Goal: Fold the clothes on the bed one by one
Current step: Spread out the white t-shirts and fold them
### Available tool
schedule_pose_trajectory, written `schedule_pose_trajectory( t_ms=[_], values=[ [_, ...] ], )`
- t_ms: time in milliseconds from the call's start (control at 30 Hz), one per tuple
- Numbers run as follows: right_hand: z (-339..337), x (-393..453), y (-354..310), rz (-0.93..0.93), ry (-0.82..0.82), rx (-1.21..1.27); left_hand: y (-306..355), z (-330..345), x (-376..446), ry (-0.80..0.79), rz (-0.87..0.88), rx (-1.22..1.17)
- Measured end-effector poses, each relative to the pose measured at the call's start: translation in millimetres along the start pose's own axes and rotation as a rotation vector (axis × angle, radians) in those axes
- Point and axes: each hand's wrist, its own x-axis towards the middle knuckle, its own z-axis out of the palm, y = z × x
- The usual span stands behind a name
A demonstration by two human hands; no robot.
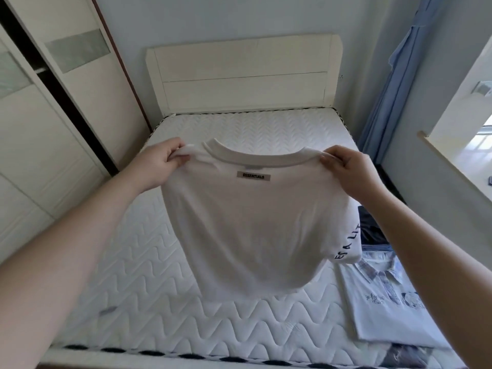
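A white T-shirt [250,227] with a small "ESSENTIALS" label below the collar hangs in the air above the bed. My left hand [157,162] pinches its left shoulder and my right hand [348,165] pinches its right shoulder. The shirt's body droops down toward the white quilted mattress [138,283]. One sleeve with dark lettering sticks out at the lower right. The shirt's bottom hem touches or hovers just over the mattress; I cannot tell which.
A folded pale blue shirt [383,307] lies on the bed's right side, with dark clothes [372,230] behind it and another dark item under its near edge. Cream headboard [239,73] ahead, wardrobe [53,115] at left, blue curtain [394,75] and window sill at right.
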Motion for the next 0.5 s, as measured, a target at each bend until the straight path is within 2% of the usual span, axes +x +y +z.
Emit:
schedule_pose_trajectory(
  t_ms=[100, 200, 333, 500],
  values=[
    [20, -3, 8, -0.013, -0.073, -0.053, -15, 11, -10, 0.044, -0.024, 0.138],
    [44, 1, 17, 0.021, -0.156, -0.082, -41, 16, -13, 0.020, -0.083, 0.209],
    [79, 15, 21, 0.051, -0.201, -0.099, -82, 19, -4, 0.020, -0.131, 0.183],
    [124, 43, 21, 0.069, -0.189, -0.149, -133, 16, 29, 0.009, -0.094, 0.200]
  ],
)
